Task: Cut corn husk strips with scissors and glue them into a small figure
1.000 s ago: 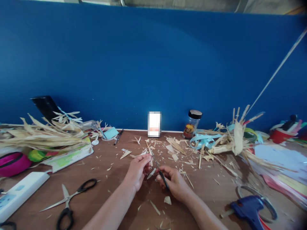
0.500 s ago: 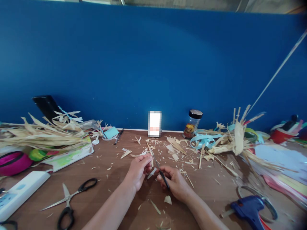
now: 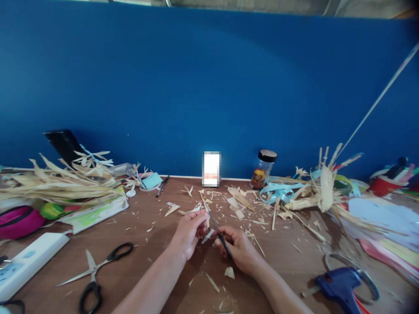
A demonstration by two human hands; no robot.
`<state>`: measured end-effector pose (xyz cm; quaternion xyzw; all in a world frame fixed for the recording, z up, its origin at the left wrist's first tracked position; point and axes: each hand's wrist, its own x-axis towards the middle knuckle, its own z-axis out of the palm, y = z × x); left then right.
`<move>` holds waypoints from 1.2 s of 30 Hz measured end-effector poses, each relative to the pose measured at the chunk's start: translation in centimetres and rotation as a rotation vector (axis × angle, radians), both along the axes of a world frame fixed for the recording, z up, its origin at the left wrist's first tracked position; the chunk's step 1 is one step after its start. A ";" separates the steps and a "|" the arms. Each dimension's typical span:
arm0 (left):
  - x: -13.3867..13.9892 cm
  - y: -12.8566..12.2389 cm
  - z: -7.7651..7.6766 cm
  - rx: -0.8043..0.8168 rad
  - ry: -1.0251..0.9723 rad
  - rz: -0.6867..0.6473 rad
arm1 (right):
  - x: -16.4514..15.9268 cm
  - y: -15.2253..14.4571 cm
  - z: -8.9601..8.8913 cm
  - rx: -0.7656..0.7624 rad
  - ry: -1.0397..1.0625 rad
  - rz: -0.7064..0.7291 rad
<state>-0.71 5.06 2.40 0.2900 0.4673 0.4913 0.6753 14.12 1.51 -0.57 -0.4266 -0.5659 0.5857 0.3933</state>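
Near the middle of the table, my left hand (image 3: 191,231) pinches a thin strip of dried corn husk (image 3: 204,204) between thumb and fingers. My right hand (image 3: 238,246) is closed around a slim pair of scissors (image 3: 224,244) with black handles, seen edge-on. Their narrow blades point up and left, close to the strip at my left fingertips. Whether the blades touch the strip I cannot tell. A short pale piece of husk (image 3: 207,236) shows between the two hands.
Husk scraps (image 3: 240,198) litter the brown table. Open scissors (image 3: 93,270) and a white power strip (image 3: 32,261) lie left. At right are a blue glue gun (image 3: 340,283), a husk figure (image 3: 325,187) and light-blue ribbon (image 3: 278,192). A lidded jar (image 3: 262,170) stands behind.
Almost nothing differs. Both hands, the strip and the scissors keep practically the same positions; the whole view shifts very slightly.
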 end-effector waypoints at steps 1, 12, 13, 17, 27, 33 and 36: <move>0.0 0.0 0.0 0.000 0.000 0.001 | 0.0 0.0 0.0 -0.001 0.005 -0.008; -0.2 -0.1 -0.1 0.027 -0.022 -0.050 | 0.0 0.2 -0.8 -0.030 0.094 -0.072; -0.2 -0.1 -0.2 0.027 -0.021 -0.054 | 0.0 0.3 -0.8 -0.030 0.098 -0.072; -0.1 0.1 -0.4 0.034 -0.058 -0.035 | -0.1 0.2 -0.6 -0.033 0.105 -0.080; 0.1 0.1 -0.1 0.038 -0.181 0.005 | -0.1 0.3 -0.6 -0.027 0.131 -0.109; 0.2 0.1 -0.7 0.058 -0.116 0.028 | -0.2 0.1 -0.1 -0.057 0.106 -0.129; 0.3 -0.1 -0.9 0.107 -0.040 0.005 | -0.3 0.0 0.2 -0.069 0.088 -0.130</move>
